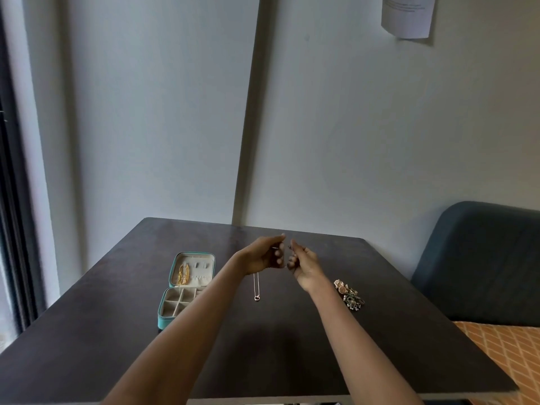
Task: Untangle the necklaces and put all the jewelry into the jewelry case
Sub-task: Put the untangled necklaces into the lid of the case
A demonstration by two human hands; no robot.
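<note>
So there's this thin necklace (256, 287), super fine chain with a tiny ring-shaped pendant at the bottom, dangling in the air above the table (292, 340). It hangs down below the left hand (264, 255), and the top of the chain seems to run up between the two hands, though it's too thin to follow there. Left hand has its fingers curled and pinching the chain up near the fingertips. Right hand (304, 263) is just beside it, almost touching, fingers curled in too; looks like it's pinching the other end, but honestly I can't tell for sure.

Off to the left on the table sits the jewelry case (187, 287), teal outside, beige inside, lying open. The lid half has a gold chain (183, 274) hanging in it plus what look like small earrings. The bottom half is split into little square compartments; can't make out anything in them.

On the right side of the table, near the right forearm, there's a tangled pile of jewelry (349, 295), pearly and rose-gold bits all mixed together.

Beyond the table: a grey wall, a sheet of paper (407, 14) stuck up high, and a dark blue chair (482, 258) on the right.
</note>
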